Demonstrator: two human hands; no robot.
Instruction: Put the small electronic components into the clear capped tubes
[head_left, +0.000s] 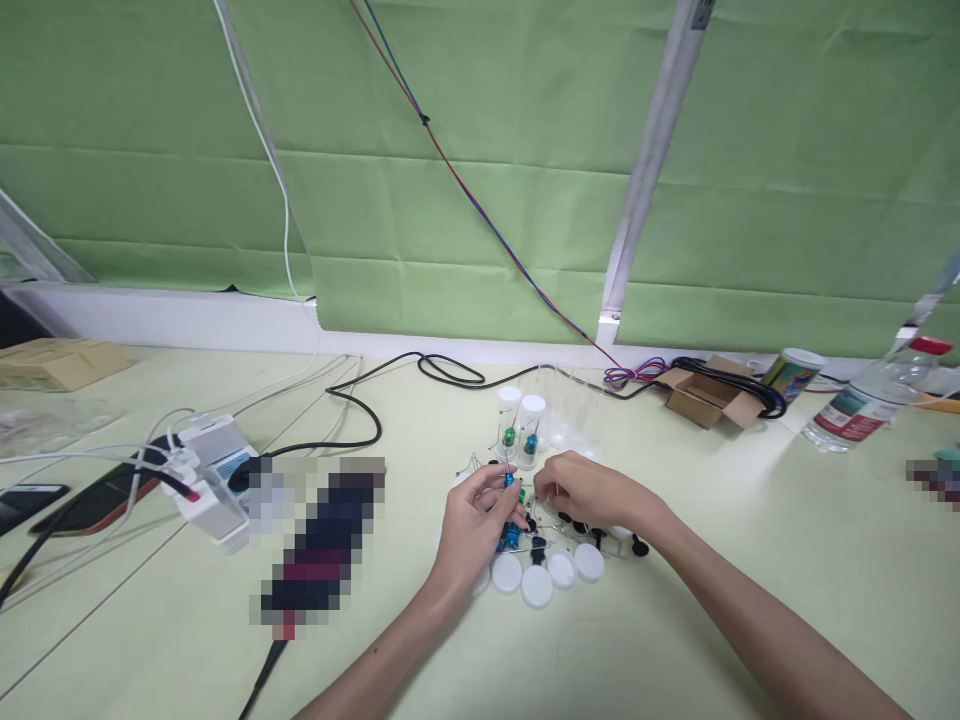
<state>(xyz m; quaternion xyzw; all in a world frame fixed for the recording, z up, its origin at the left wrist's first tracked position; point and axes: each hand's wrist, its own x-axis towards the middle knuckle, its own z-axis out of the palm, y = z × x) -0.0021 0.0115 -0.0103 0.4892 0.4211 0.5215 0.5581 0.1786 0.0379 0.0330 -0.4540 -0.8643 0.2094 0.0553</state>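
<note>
My left hand [474, 520] pinches a small blue piece with a thin wire [509, 480] between thumb and fingertips. More blue pieces [511, 538] lie under that hand. Close on its right, my right hand [581, 488] is curled with fingers pressed together over the small parts; what they grip, if anything, is hidden. Around both hands lie thin bent wires, black pieces [538, 549] and several round white lids [537, 586]. Just behind the hands stand two clear vials with white tops, one with a green piece [509, 436] inside, the other with a blue one [531, 443].
Several clear containers [574, 425] lie behind my right hand. At left are a power strip [214, 485], cables and a pixelated dark object [326, 545]. An open cardboard box [705, 400], a can [795, 375] and a water bottle [862, 405] occupy the back right.
</note>
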